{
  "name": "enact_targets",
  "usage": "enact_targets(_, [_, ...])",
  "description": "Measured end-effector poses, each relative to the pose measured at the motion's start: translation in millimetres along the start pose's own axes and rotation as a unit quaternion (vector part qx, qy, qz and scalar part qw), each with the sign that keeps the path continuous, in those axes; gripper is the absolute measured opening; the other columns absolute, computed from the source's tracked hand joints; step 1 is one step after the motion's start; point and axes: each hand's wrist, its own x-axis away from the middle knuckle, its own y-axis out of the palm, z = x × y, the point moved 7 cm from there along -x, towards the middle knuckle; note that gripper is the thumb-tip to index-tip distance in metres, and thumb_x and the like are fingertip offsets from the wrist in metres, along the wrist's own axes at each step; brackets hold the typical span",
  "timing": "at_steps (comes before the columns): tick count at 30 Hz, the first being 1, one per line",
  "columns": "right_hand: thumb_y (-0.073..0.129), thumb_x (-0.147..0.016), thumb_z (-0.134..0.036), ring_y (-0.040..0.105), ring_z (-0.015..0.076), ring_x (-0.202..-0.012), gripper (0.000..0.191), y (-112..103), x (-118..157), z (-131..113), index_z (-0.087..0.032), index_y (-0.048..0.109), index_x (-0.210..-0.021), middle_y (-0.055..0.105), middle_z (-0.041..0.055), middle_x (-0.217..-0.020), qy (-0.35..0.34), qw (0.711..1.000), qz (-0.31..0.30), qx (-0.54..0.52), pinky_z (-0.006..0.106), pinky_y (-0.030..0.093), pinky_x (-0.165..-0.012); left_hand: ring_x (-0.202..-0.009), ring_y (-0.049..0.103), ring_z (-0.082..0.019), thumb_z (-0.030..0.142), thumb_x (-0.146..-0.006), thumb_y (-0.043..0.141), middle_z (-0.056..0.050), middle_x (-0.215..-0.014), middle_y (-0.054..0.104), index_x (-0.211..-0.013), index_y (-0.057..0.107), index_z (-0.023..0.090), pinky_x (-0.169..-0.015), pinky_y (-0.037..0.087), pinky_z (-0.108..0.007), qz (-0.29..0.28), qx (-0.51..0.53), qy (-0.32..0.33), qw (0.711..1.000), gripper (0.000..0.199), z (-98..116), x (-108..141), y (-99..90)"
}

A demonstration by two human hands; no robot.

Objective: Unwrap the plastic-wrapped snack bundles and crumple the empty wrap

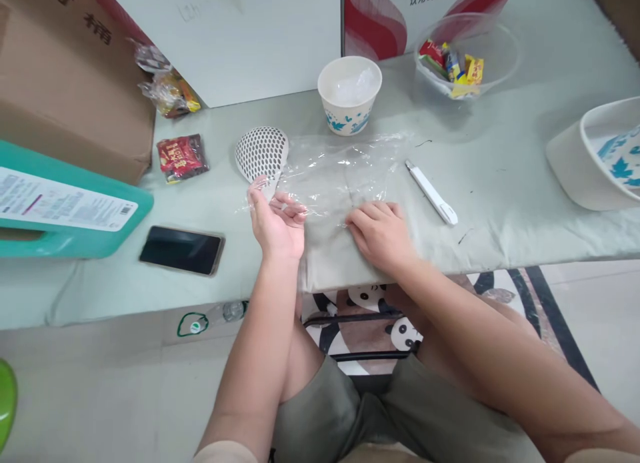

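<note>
My left hand [280, 226] is turned palm up, its fingers curled around the handle end of a white perforated scoop [262, 153]. Clear film from a plastic bag [345, 173] also lies over those fingers. The bag is spread flat and crinkled across the cloth, to the right of the scoop. Palm down at the bag's near edge, my right hand [381, 233] has its fingers bent and pressed onto the film. A white utility knife [431, 192] lies just right of that hand, apart from it.
Behind the bag stands a paper bowl [345, 119] with clear plastic inside. A clear bowl [493, 69] holds snack packets. A white basin [575, 159] is at right. On the left are a phone [181, 250], a red packet [181, 157], a teal container [120, 206] and a cardboard box [75, 83].
</note>
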Motion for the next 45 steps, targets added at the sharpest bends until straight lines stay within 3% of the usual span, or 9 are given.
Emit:
enact_targets(12, [0.046, -0.1, -0.021, 0.065, 0.0238, -0.087, 0.02, -18, 8, 4, -0.022, 0.065, -0.092, 0.074, 0.0063, -0.086, -0.02, 0.996, 0.038, -0.08, 0.04, 0.039, -0.082, -0.042, 0.041, -0.007, 0.042, -0.107, 0.041, 0.008, -0.059, 0.042, -0.106, 0.055, 0.026, -0.044, 0.03, -0.02, 0.052, 0.048, 0.093, 0.993, 0.021, 30, -11, -10.8])
enact_targets(18, [0.057, -0.096, -0.026, 0.064, 0.0127, -0.063, 0.013, -16, 18, -25, -0.022, 0.069, -0.096, 0.073, -0.0013, -0.074, -0.141, 0.915, -0.143, -0.351, 0.03, 0.049, -0.066, -0.079, 0.067, -0.015, 0.039, -0.098, 0.052, 0.002, -0.087, 0.063, -0.097, 0.061, 0.025, -0.072, 0.059, -0.034, -0.042, 0.129, 0.023, 0.99, 0.017, 29, -24, -8.9])
enact_targets(22, [0.058, -0.095, -0.028, 0.052, 0.0116, -0.055, 0.013, -48, 9, 17, -0.024, 0.064, -0.083, 0.06, -0.0028, -0.064, 0.006, 0.908, 0.08, -0.412, 0.027, 0.04, -0.051, -0.111, 0.07, -0.026, 0.041, -0.098, 0.045, -0.004, -0.114, 0.071, -0.094, 0.062, 0.027, -0.081, 0.063, -0.046, -0.132, 0.104, -0.031, 0.985, 0.023, 29, -22, -4.0])
enact_targets(24, [0.06, -0.094, -0.029, 0.052, 0.013, -0.061, 0.011, -58, 9, 47, -0.026, 0.062, -0.084, 0.057, -0.0019, -0.068, 0.098, 0.884, 0.194, -0.414, 0.029, 0.043, -0.056, -0.115, 0.07, -0.028, 0.041, -0.098, 0.043, -0.006, -0.123, 0.071, -0.093, 0.064, 0.027, -0.077, 0.063, -0.044, -0.166, 0.074, -0.046, 0.982, 0.026, 30, -19, -1.7])
enact_targets(27, [0.066, -0.091, -0.036, 0.059, 0.016, -0.077, 0.011, -56, 7, 77, -0.026, 0.062, -0.094, 0.06, 0.0011, -0.083, 0.168, 0.85, 0.259, -0.428, 0.034, 0.053, -0.071, -0.104, 0.073, -0.03, 0.048, -0.097, 0.043, -0.009, -0.125, 0.071, -0.099, 0.067, 0.029, -0.063, 0.061, -0.039, -0.188, 0.01, -0.068, 0.98, 0.031, 28, -16, -4.1])
enact_targets(31, [0.069, -0.089, -0.051, 0.064, 0.0227, -0.116, 0.033, -36, -2, 81, -0.028, 0.06, -0.11, 0.067, 0.0066, -0.116, 0.17, 0.846, 0.185, -0.471, 0.046, 0.054, -0.102, -0.094, 0.074, -0.031, 0.071, -0.088, 0.051, -0.013, -0.115, 0.069, -0.119, 0.066, 0.038, -0.055, 0.055, -0.032, -0.142, -0.061, -0.072, 0.985, 0.048, 22, -16, -21.5])
enact_targets(35, [0.069, -0.088, -0.06, 0.048, 0.0263, -0.148, 0.056, -17, -3, 55, -0.029, 0.054, -0.133, 0.055, 0.0094, -0.151, 0.118, 0.847, 0.048, -0.517, 0.054, 0.039, -0.123, -0.092, 0.072, -0.033, 0.085, -0.081, 0.048, -0.015, -0.111, 0.067, -0.133, 0.058, 0.045, -0.048, 0.047, -0.027, -0.127, -0.081, -0.081, 0.985, 0.067, 11, -14, -28.6])
enact_targets(42, [0.076, -0.078, -0.069, 0.032, 0.0294, -0.159, 0.097, -1, -9, 19, -0.029, 0.034, -0.156, 0.03, 0.0129, -0.171, 0.053, 0.829, -0.106, -0.546, 0.055, 0.039, -0.123, -0.073, 0.069, -0.029, 0.093, -0.074, 0.043, -0.016, -0.101, 0.068, -0.146, 0.048, 0.05, -0.036, 0.029, -0.021, -0.133, -0.1, -0.135, 0.977, 0.083, -6, 0, -15.0])
enact_targets(45, [0.081, -0.075, -0.063, 0.037, 0.0277, -0.156, 0.081, -4, -12, 9, -0.03, 0.05, -0.143, 0.044, 0.0118, -0.164, 0.046, 0.805, -0.126, -0.577, 0.054, 0.04, -0.122, -0.06, 0.065, -0.023, 0.084, -0.078, 0.051, -0.012, -0.088, 0.067, -0.146, 0.051, 0.048, -0.034, 0.025, -0.019, -0.173, -0.098, -0.151, 0.968, 0.077, -10, 10, -6.6])
